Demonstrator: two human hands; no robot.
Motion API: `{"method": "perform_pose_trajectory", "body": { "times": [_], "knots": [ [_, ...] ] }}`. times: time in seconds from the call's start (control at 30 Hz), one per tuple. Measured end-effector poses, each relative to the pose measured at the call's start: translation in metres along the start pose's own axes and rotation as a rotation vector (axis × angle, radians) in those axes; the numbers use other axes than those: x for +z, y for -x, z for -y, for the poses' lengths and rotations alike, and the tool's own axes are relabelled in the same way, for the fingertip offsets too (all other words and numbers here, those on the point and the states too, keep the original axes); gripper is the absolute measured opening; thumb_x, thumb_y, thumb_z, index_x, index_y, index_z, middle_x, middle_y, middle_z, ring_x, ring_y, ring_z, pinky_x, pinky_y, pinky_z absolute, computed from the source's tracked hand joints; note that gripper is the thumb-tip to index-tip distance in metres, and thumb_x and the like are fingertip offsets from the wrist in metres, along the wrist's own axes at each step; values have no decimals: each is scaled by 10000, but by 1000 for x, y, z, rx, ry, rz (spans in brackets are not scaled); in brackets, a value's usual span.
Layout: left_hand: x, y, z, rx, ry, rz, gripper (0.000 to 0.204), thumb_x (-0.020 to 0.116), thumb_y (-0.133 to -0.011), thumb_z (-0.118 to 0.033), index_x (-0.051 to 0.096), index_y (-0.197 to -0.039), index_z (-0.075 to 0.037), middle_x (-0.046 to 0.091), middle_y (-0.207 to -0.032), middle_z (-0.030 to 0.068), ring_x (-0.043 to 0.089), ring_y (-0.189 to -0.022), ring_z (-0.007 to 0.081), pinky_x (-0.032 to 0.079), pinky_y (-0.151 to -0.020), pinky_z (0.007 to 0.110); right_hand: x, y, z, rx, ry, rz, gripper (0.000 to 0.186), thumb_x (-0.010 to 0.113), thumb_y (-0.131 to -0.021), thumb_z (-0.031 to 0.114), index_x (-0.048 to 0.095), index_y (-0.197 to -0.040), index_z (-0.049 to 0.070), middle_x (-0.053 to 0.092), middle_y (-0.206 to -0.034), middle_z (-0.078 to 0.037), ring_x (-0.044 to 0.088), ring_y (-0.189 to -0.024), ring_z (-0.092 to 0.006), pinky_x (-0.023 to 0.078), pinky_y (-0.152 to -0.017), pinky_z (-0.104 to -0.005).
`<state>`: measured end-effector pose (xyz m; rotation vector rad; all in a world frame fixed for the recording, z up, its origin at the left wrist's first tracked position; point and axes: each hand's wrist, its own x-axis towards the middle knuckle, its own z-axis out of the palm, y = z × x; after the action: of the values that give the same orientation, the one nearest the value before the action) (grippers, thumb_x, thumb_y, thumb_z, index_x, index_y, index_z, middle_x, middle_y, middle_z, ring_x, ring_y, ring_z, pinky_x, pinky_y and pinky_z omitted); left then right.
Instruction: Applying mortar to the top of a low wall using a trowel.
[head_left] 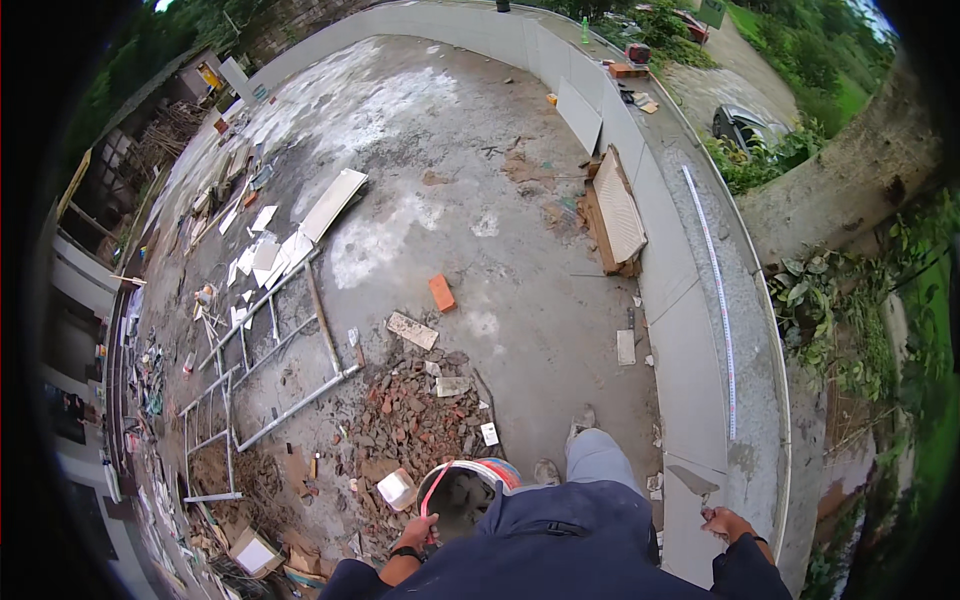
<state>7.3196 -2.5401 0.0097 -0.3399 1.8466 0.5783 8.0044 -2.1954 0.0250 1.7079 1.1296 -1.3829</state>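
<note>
At the lower middle, my left hand (420,535) grips the red handle of a bucket (505,470) that has grey, wet-looking material inside. The bucket is at my left side, beside a heap of broken brick rubble (405,410). My right hand (728,525) is closed on the handle of a trowel (692,480), whose blade is over the tiled parapet wall (680,370) on my right. A long white measuring strip (710,270) lies along the top of that wall.
A metal scaffold frame (290,420) lies to the left, with scattered white boards (330,200) beyond. A red brick (441,292) and plank (412,330) sit on the concrete ahead. Leaning panels (615,210) stand by the wall; a tree trunk (850,190) rises outside it.
</note>
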Motion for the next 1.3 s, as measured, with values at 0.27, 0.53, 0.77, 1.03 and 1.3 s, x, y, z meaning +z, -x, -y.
{"method": "perform_pose_trajectory", "body": {
  "times": [0.27, 0.53, 0.77, 1.03, 1.3],
  "knots": [
    [12, -84, -250, -31, -109, 31, 373, 634, -913, -353, 565, -680, -70, 584, -581, 50, 574, -508, 156, 423, -469, 289, -199, -64, 308, -119, 141, -41, 321, 766, -720, 138, 446, -701, 124, 510, -613, -25, 503, -500, -156, 409, -439, -342],
    [1, -98, -530, -77, 171, -168, 280, 678, -890, -289, 590, -772, -50, 615, -657, 56, 631, -565, 197, 516, -499, 327, -463, -113, 784, -421, 367, -333, 301, 750, -684, 122, 471, -777, 52, 609, -730, -122, 608, -585, -235, 505, -531, -393],
    [-51, -175, -776, -51, 303, -66, 294, 656, -903, -293, 563, -739, -68, 593, -620, 58, 623, -544, 210, 526, -482, 356, -579, -119, 1052, -414, 171, -593, 306, 731, -704, 98, 496, -875, 2, 634, -829, -146, 613, -613, -247, 487, -492, -379],
    [-135, -281, -1003, -108, 396, -49, 343, 640, -915, -321, 551, -728, -48, 593, -623, 88, 614, -535, 239, 527, -493, 375, -658, -104, 1267, -257, 657, -453, 329, 795, -668, 103, 471, -695, 57, 578, -645, -83, 583, -563, -211, 474, -507, -376],
    [-164, -371, -1310, -54, 384, -123, 343, 674, -887, -355, 568, -707, -84, 599, -616, 51, 596, -529, 179, 482, -511, 304, -774, -169, 1487, -78, 599, -452, 357, 800, -672, 193, 478, -666, 39, 650, -670, -93, 652, -618, -211, 521, -589, -381]
  ]
}}
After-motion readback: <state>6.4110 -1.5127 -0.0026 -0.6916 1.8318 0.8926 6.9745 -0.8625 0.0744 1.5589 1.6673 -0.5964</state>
